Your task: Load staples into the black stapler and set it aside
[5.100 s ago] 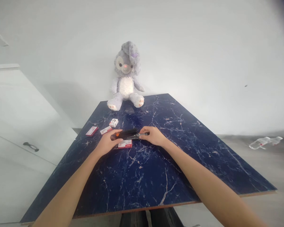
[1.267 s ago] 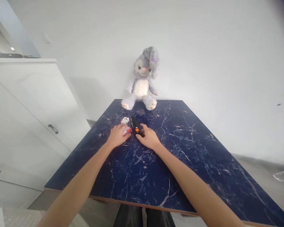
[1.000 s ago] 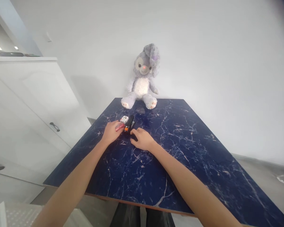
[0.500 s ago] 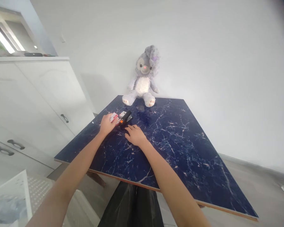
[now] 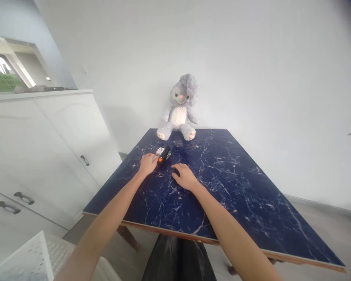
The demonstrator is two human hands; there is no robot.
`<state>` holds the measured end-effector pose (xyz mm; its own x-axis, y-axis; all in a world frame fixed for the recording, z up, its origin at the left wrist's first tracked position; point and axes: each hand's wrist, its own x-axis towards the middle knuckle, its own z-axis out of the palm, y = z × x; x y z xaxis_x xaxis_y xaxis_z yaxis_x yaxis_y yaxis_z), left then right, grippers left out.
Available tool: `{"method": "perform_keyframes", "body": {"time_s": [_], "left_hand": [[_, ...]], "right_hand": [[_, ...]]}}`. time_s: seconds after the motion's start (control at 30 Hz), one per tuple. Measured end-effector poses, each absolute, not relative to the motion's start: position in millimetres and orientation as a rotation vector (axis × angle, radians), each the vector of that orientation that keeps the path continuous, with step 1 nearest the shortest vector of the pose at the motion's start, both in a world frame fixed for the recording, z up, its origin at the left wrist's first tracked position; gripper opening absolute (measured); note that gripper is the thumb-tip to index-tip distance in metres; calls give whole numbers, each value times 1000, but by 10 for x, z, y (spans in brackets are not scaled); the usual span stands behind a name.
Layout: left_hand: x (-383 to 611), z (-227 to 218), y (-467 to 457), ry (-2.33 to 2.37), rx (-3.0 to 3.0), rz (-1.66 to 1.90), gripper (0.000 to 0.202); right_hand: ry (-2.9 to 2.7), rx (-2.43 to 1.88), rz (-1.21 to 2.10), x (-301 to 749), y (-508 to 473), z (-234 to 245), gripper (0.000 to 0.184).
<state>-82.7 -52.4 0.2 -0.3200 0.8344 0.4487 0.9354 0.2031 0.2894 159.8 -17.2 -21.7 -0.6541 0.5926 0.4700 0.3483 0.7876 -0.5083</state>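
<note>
My left hand (image 5: 148, 163) rests on the dark blue marble table (image 5: 222, 175), fingers pressed together and curled. Its fingertips touch the near end of a black stapler (image 5: 164, 154) with an orange part. Whatever lies under the hand is hidden. A small white box (image 5: 159, 150) sits against the stapler's left side. My right hand (image 5: 185, 176) lies flat on the table to the right and nearer me, fingers spread, holding nothing, a short way from the stapler.
A grey and white plush bunny (image 5: 179, 109) sits at the table's far edge against the white wall. White cabinets with dark handles (image 5: 46, 148) stand on the left. A white perforated basket (image 5: 32, 261) is at the lower left.
The red and white box seen in my left hand half a second ago no longer shows. My right hand has drawn back from the stapler and lies flat. The camera has shifted.
</note>
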Motion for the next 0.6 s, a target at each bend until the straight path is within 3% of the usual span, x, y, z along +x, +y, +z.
{"method": "perform_keyframes", "body": {"time_s": [0.3,0.43,0.6], "left_hand": [[-677,40,-570,-1970,-2102,-977,41],[-808,24,-562,-1882,-2213,-957,39],[-1008,-26,-511,-2126,-1865,-968,49]], "right_hand": [[-2083,-932,699,1151,562,-160,72],[-2175,-796,776,1321,636,-192,55],[-2200,-818,758,1595,558,-214,17]]}}
